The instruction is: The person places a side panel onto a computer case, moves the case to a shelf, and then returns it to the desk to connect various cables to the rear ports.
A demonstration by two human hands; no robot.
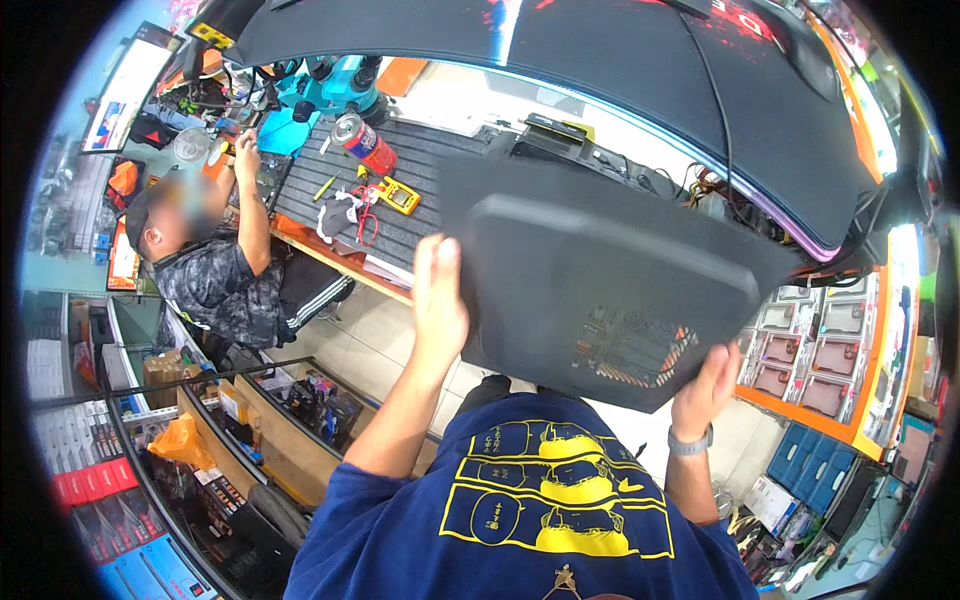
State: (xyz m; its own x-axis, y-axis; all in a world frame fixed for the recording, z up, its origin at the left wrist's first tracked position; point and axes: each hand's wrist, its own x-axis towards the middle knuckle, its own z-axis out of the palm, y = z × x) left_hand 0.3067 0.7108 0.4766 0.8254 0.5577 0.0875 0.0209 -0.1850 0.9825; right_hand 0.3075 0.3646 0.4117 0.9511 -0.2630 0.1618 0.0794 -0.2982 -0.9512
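Observation:
I hold a large dark flat panel (pixel 600 285), like the bottom cover of a laptop, tilted up in front of me, with vent slots near its lower right. My left hand (pixel 438 300) grips its left edge, fingers flat along the side. My right hand (pixel 706 385) holds the lower right corner from beneath; a watch sits on that wrist. Behind the panel, part of an opened device (pixel 580 150) lies on the bench.
A black ribbed bench mat (pixel 420 190) carries a red can (pixel 364 143), red scissors (pixel 366 212), a yellow meter (pixel 398 195) and a teal microscope (pixel 330 85). Another person (pixel 215 270) sits at the left. Shelves of boxed parts (pixel 815 350) stand right, display cases (pixel 200 440) lower left.

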